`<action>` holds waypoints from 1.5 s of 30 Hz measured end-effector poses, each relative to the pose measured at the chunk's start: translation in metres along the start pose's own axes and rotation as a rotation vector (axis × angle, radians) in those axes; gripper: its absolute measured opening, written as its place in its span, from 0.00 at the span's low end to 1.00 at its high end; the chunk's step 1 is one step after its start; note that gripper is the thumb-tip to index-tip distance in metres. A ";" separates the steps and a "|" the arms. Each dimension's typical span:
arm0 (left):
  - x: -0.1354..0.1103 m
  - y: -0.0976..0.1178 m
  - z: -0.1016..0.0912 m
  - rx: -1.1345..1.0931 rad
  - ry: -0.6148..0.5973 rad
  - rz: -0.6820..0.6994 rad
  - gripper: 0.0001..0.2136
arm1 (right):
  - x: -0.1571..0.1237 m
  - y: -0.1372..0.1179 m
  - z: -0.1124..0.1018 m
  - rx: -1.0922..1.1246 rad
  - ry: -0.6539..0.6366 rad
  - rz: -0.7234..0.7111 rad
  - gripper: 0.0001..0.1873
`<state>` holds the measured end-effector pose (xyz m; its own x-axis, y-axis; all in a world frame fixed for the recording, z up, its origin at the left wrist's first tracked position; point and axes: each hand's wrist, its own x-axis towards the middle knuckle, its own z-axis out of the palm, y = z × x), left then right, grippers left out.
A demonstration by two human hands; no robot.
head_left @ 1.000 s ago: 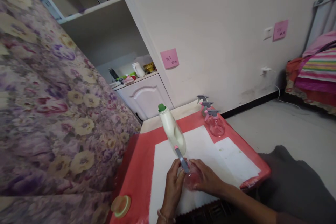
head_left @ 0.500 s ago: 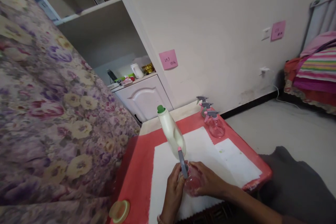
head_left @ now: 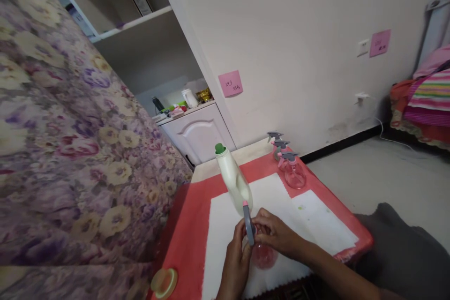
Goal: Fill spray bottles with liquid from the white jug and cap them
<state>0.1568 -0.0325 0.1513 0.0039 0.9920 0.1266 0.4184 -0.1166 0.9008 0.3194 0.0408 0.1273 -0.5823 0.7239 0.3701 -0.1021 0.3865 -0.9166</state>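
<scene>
A small pink spray bottle (head_left: 263,256) with a grey trigger head (head_left: 249,225) stands on white cloth at the near side of the red-covered table (head_left: 186,239). My left hand (head_left: 236,258) is wrapped round its left side near the neck. My right hand (head_left: 276,233) pinches the top of the bottle just below the grey head. A white jug with a green cap (head_left: 233,179) stands right behind the hands.
Three more pink spray bottles (head_left: 290,167) stand at the table's far right corner. A round pink lid (head_left: 163,282) lies at the near left edge. A floral bedspread (head_left: 70,150) fills the left. A white cabinet (head_left: 197,131) and wall are behind.
My right hand has climbed from the bottle's body to its neck. The grey trigger head has turned upright. The view shifted slightly.
</scene>
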 end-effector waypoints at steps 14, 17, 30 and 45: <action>0.016 0.023 -0.006 -0.154 0.140 -0.164 0.19 | 0.003 0.001 -0.003 0.027 -0.022 0.027 0.06; 0.019 0.016 0.000 -0.232 0.154 -0.175 0.20 | 0.004 0.003 -0.002 0.042 -0.018 0.034 0.05; 0.011 0.025 0.004 -0.233 0.163 -0.129 0.16 | -0.002 0.004 0.014 -0.015 0.105 0.025 0.12; 0.013 0.018 0.002 -0.204 0.133 -0.145 0.15 | -0.003 0.009 0.020 -0.030 0.192 -0.004 0.04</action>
<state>0.1659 -0.0216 0.1686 -0.1670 0.9854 0.0318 0.2148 0.0049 0.9766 0.3041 0.0306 0.1144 -0.4166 0.8172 0.3982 -0.0780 0.4042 -0.9113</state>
